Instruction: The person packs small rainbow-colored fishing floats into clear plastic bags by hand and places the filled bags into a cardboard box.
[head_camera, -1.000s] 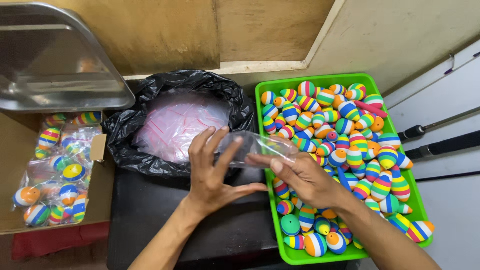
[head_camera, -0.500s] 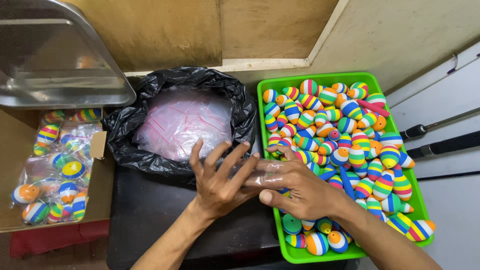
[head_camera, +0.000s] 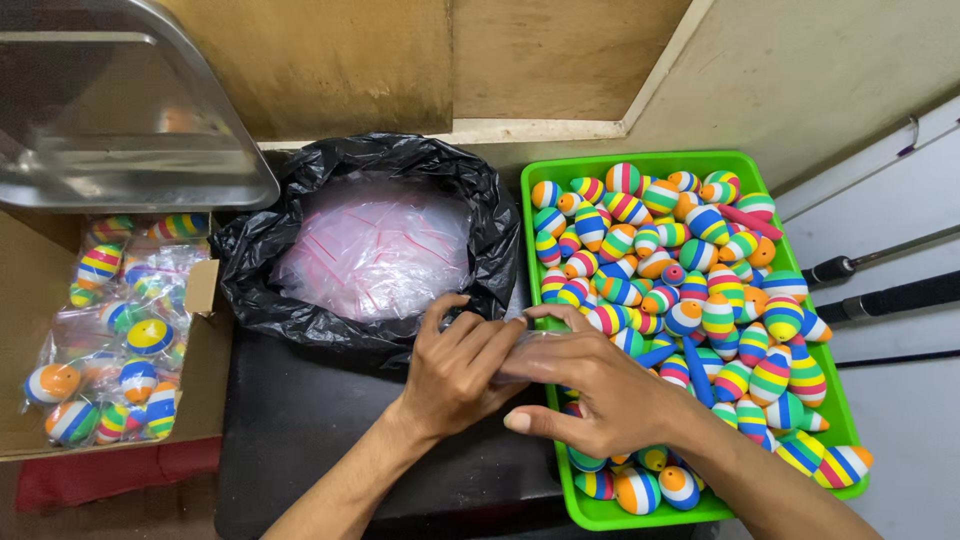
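My left hand (head_camera: 458, 370) and my right hand (head_camera: 590, 385) meet over the near left edge of a green tray (head_camera: 842, 400), and both pinch a small clear plastic bag (head_camera: 520, 345) between their fingers. The bag is mostly hidden by the fingers, and I cannot tell whether anything is inside it. The tray is heaped with several striped, egg-shaped foam floats (head_camera: 690, 270) in many colours. Just behind my left hand sits a black bin bag (head_camera: 260, 270) holding a pile of clear zip bags (head_camera: 375, 250) with red seal lines.
A cardboard box (head_camera: 205, 375) at the left holds several filled bags of striped floats (head_camera: 110, 340). A steel tray (head_camera: 110, 110) stands above it. My forearms rest over a dark table top (head_camera: 300, 440). Dark rods (head_camera: 880, 280) lie on the white surface at the right.
My hands have come down and towards me with the clear bag, from above the tray's left rim to its near left edge. The fingers have closed tighter around it.
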